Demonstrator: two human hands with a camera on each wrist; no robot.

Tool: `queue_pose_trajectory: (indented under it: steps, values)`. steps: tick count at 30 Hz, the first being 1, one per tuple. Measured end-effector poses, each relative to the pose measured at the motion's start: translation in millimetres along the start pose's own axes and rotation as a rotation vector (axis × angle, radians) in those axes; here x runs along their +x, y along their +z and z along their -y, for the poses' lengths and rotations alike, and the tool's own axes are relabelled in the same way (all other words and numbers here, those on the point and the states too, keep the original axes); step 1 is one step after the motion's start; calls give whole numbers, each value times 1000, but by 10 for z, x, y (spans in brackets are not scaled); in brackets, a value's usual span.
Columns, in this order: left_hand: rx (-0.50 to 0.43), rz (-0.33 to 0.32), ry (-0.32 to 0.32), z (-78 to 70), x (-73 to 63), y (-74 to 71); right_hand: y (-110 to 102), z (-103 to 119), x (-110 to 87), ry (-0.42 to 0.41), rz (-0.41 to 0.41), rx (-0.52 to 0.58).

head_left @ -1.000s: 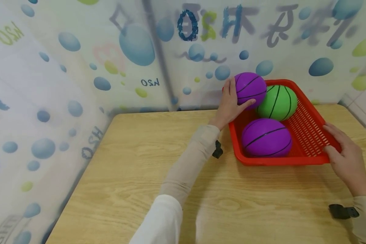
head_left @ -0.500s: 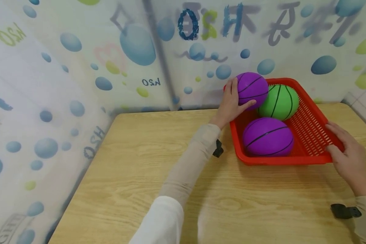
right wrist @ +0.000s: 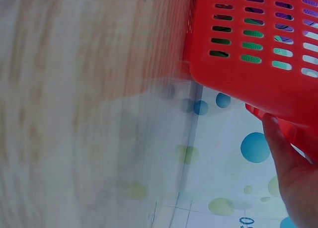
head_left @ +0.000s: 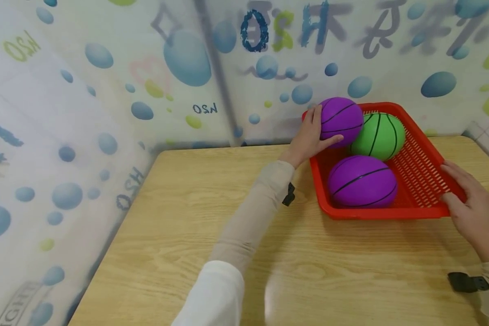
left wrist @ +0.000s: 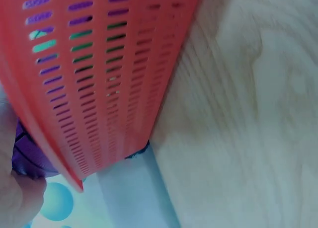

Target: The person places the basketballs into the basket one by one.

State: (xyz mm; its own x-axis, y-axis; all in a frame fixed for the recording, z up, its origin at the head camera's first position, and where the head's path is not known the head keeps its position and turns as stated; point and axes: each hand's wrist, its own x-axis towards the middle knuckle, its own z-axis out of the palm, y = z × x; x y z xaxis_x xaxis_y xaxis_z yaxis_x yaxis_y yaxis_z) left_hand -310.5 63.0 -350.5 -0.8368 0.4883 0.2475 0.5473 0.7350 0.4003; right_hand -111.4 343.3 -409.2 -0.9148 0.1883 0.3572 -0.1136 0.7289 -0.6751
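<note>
A red plastic basket [head_left: 424,212] with slotted sides is on the wooden table. My left hand [head_left: 307,141] reaches over its left side and holds a purple ball [head_left: 343,118] with black lines, thumb in front and fingers at the left. Beside that ball lies a green ball [head_left: 381,138], and a second purple ball [head_left: 362,182] lies near the front. My right hand [head_left: 474,206] grips the basket's right rim. In the left wrist view, part of the left hand [left wrist: 15,193] shows against the purple ball [left wrist: 31,156]. The right thumb lies along the rim.
The wooden table [head_left: 195,226] extends to the left and front of the basket. Right behind its back edge stands a wall covering [head_left: 236,90] printed with blue and green bubbles. Black devices [head_left: 466,283] are strapped to both wrists.
The head view has shifted slightly, so the scene sits a little further right. Both hands keep their holds, and the balls stay in nearly the same places in the basket.
</note>
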Motion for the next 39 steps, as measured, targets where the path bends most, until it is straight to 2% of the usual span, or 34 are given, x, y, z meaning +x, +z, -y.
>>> queue_pose_trajectory:
  steps: [7,13,21,26,31,39]
  values:
    - [-41,62,27,-3,12,-82,-29,-17,16,-16,8,-15]
    - [-10,88,35,-30,-9,-109,-13,-21,-12,10,18,-33]
    - [-5,102,31,-35,-9,-83,-29,-15,15,-18,8,-30]
    - [-9,135,22,-8,-43,-64,-25,-5,15,-30,14,-31]
    - [-12,127,6,-4,-46,-76,-30,1,41,-47,13,-13]
    - [-38,136,4,-15,-55,-15,-33,-27,14,-24,20,-48]
